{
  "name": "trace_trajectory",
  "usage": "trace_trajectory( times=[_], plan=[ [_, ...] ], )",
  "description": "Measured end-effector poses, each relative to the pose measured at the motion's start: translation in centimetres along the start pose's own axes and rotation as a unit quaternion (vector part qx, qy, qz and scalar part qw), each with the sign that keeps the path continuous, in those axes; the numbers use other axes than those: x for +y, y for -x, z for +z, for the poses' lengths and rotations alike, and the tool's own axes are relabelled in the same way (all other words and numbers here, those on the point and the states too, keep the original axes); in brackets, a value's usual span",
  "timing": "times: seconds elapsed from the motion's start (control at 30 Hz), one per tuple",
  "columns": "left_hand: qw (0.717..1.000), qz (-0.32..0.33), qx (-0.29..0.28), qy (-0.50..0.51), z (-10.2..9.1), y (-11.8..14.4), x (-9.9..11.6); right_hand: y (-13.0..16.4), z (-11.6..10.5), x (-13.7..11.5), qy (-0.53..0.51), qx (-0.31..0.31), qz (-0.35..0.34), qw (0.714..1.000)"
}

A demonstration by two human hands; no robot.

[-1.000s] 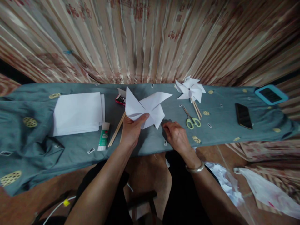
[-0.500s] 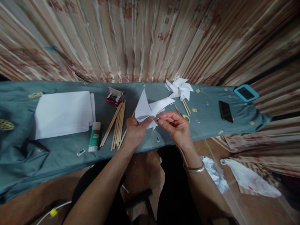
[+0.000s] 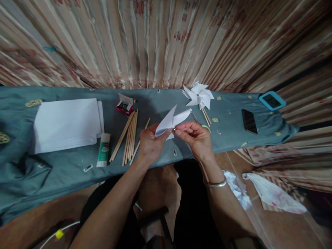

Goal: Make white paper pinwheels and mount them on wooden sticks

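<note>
Pleated beige curtains with a reddish print (image 3: pixel 129 45) hang behind the long table draped in grey-green cloth (image 3: pixel 230 121). Near its front edge, my left hand (image 3: pixel 151 141) is closed on a folded white paper pinwheel (image 3: pixel 166 122), thumb close to its centre, which I judge stops the folds springing apart. My right hand (image 3: pixel 195 138) pinches a small shiny piece (image 3: pixel 174 130) at that centre between thumb and forefinger; it is too small for me to name, and so slight a thing seems to need just fingertips. Pale wooden sticks (image 3: pixel 132 135) and an open red cardboard box (image 3: pixel 124 104) lie to my left, probably for easy reach, with a green-and-white glue stick (image 3: pixel 103 150) and stacked white paper sheets (image 3: pixel 66 124) farther out. Leftward, the nearest stick limits my elbow room. Rightward, a light green scissor handle (image 3: pixel 206 127) peeks from behind my knuckles and a white many-bladed paper pinwheel (image 3: pixel 198 95) sits near the back edge, but cloth stretches on to the black phone (image 3: pixel 249 121), so I have more room to swing that way
</note>
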State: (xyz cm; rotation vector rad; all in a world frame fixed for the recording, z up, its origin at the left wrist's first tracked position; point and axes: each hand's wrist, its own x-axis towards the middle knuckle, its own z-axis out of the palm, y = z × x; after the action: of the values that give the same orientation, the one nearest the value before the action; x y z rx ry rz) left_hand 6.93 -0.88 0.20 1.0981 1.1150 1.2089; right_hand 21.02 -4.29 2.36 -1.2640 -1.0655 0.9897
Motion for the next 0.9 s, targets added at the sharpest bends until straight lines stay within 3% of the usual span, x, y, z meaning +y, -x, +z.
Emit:
trace_trajectory(
  times=[0.33,0.7,0.9],
  plan=[
    [1.0,0.017,-0.014,-0.016,-0.3,0.0,0.2,-0.1,-0.4,0.2,0.0,-0.023,0.019,1.0],
    [0.998,-0.046,-0.023,0.03,0.2,-0.2,0.3,-0.3,-0.5,0.9,-0.012,-0.014,0.035,0.999],
    [0.998,-0.048,-0.026,0.028,0.2,-0.5,-0.2,-0.4,-0.5,1.3,-0.024,-0.019,0.036,0.999]
  ],
)
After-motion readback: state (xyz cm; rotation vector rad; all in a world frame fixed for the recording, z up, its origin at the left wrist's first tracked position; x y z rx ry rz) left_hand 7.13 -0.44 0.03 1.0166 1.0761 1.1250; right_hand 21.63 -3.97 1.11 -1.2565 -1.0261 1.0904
